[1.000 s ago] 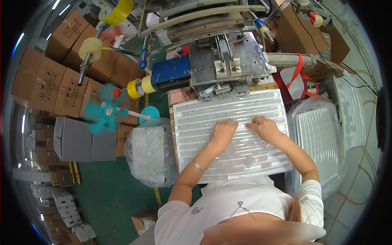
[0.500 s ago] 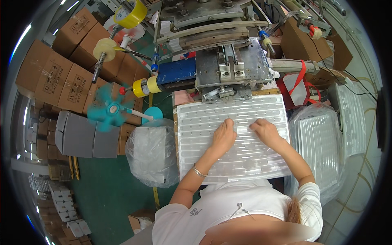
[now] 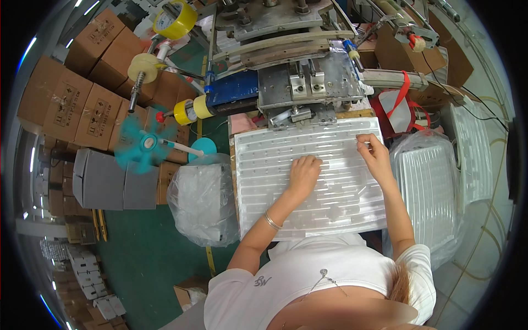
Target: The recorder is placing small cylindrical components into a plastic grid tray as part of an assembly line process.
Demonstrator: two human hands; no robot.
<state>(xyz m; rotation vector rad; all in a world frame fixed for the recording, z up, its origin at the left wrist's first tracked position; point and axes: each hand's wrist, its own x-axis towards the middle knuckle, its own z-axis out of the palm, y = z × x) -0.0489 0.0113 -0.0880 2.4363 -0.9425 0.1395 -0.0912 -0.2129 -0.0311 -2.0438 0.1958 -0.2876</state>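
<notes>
In front of me lies a large whitish panel (image 3: pixel 264 214) with raised parallel rows and small clear pieces scattered over it. Near the middle of the panel, my left hand (image 3: pixel 305 173) is closed, its fingers curled and pressed together against the rows. Whatever those fingers may hold is too small to name. Toward the panel's far right corner, my right hand (image 3: pixel 375 157) has thumb and fingertips drawn into a pinch. Anything inside that pinch cannot be made out.
A metal press (image 3: pixel 300 88) stands just beyond the panel. Tape rolls (image 3: pixel 175 19) hang on rods at left, by a turquoise fan (image 3: pixel 147 144). Bagged ridged panels (image 3: pixel 426 192) stand at right, a bagged bundle (image 3: pixel 199 201) at left. Cartons (image 3: pixel 58 102) are stacked far left.
My right hand has moved away from my left, out to the far right part of the panel. The left hand has shifted only slightly, its fingers remaining on the rows.
</notes>
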